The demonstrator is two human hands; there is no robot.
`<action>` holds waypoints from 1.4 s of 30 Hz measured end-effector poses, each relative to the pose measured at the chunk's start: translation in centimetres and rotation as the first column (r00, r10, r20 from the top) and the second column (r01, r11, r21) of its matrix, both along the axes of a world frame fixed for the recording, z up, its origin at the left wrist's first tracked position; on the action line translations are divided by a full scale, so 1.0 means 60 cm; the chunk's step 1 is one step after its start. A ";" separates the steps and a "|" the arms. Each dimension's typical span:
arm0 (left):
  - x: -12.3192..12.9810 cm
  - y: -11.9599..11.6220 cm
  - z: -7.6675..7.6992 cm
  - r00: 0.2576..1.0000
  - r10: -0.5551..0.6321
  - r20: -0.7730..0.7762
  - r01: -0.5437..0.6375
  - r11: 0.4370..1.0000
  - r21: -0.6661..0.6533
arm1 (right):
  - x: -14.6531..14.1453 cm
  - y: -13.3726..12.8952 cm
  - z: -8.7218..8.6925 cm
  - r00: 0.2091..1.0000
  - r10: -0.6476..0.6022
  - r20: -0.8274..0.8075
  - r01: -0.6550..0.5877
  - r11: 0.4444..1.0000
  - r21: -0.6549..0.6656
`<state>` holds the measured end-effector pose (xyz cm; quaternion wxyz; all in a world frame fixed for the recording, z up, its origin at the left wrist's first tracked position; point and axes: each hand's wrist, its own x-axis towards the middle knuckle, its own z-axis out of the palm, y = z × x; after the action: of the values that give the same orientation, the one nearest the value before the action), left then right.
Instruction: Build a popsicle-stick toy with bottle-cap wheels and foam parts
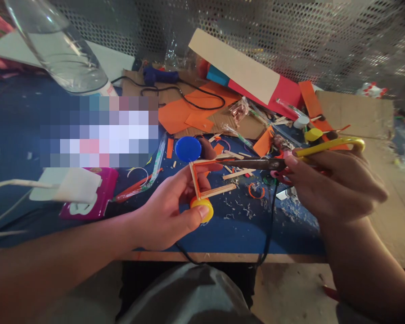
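Observation:
My left hand [168, 209] grips a small three-sided frame of wooden sticks [218, 191], with orange strips along its inner side. A blue round cap [188, 149] sits at the frame's upper corner and a yellow round cap [205, 210] at the lower one, where my left thumb presses. Closed around the yellow handle of the scissors [327, 146] is my right hand [337, 182]. The scissors' dark blades point left and reach the frame's upper stick; whether they touch the orange strip I cannot tell.
A water bottle [65, 54] leans at the upper left, above a pink socket box [108, 191] with a white plug. Orange paper [178, 112], cardboard [357, 112], a glue gun [160, 75] with a black cable, loose sticks [238, 174] and scraps lie across the blue table [222, 240].

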<state>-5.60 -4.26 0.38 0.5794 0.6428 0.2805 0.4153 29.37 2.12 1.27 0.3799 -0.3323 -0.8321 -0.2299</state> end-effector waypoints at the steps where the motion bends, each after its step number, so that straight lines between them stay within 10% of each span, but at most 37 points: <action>1: 0.000 0.000 0.000 1.000 0.005 -0.007 -0.005 1.000 -0.008 | -0.002 0.000 0.003 0.999 0.031 0.015 -0.031 0.999 0.030; 42: 0.000 0.008 0.007 0.999 -0.041 0.021 0.042 0.998 -0.055 | -0.020 -0.005 0.009 0.997 0.035 0.072 -0.040 0.997 0.072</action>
<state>-5.59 -3.76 0.81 0.6082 0.6281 0.2729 0.4015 28.16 1.83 1.82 0.3665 -0.2943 -0.8420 -0.2645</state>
